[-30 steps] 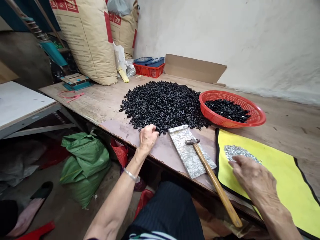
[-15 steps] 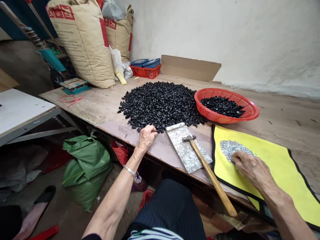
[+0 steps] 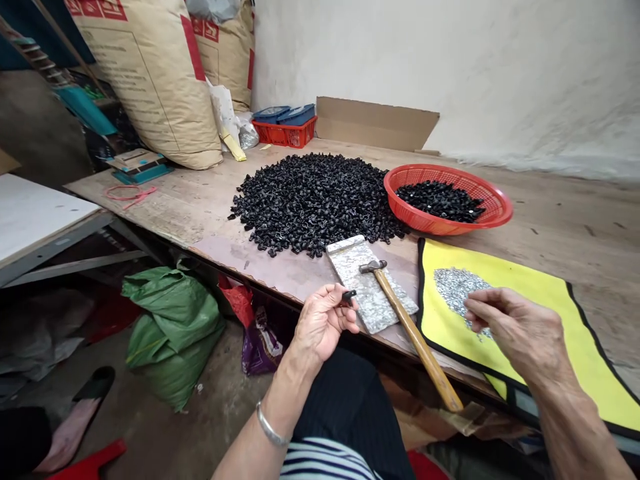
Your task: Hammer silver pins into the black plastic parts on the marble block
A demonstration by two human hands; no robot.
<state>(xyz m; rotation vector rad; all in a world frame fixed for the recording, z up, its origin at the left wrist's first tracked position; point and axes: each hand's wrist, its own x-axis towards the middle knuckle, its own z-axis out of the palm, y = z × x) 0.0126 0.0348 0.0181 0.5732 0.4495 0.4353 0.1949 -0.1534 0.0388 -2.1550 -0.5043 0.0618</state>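
My left hand (image 3: 320,323) pinches a small black plastic piece (image 3: 349,295) between thumb and fingers, above the table's front edge. Behind it spreads a large heap of similar black pieces (image 3: 315,203). A hammer (image 3: 419,340) lies with its head on a worn metal plate (image 3: 347,263), its wooden handle jutting past the edge. To the right, my right hand (image 3: 525,327) is closed in a pinch over the near side of a pile of tiny silver metal bits (image 3: 453,285). Whatever sits in its fingertips is too small to name. That pile rests on a yellow cloth (image 3: 545,300) with black trim.
A red plastic basket (image 3: 501,205) with more black pieces stands right of the heap. Further back are a red crate (image 3: 287,135) with blue lids, a cardboard strip (image 3: 375,123) and tall paper sacks (image 3: 135,87). A green sack (image 3: 170,333) stands on the floor, left.
My left hand has come back from the heap's front edge toward me, turned palm up, with a black plastic piece now showing. My right hand has lifted slightly from the silver bits.
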